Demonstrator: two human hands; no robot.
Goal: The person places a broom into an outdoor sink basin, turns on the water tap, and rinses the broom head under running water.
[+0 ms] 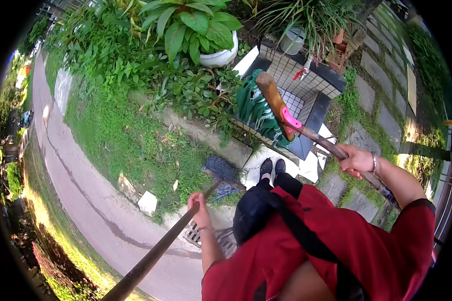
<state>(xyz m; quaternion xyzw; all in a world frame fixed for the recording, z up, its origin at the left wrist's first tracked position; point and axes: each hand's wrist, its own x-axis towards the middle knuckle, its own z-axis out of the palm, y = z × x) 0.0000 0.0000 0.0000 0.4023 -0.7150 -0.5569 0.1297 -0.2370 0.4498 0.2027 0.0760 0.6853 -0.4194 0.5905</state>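
Observation:
My right hand (355, 160) is wrapped round the shaft of a mop (326, 143), which has a wooden head, a pink clamp and green strands. The mop's green strands (260, 108) hang over the edge of a tiled basin (311, 128). On the left, my left hand (200, 204) grips a second long pole (160, 246), whose far end meets a dark grey mop head (222, 173) on the ground by the basin. A red-handled tap (301, 73) stands at the basin's back.
A white pot (221, 56) with a leafy plant and a grey bucket (292, 41) stand behind. Grass and a paved path (80, 185) lie left, with a drain grate (193, 235) near my left arm. Stone slabs (369, 200) run along the right.

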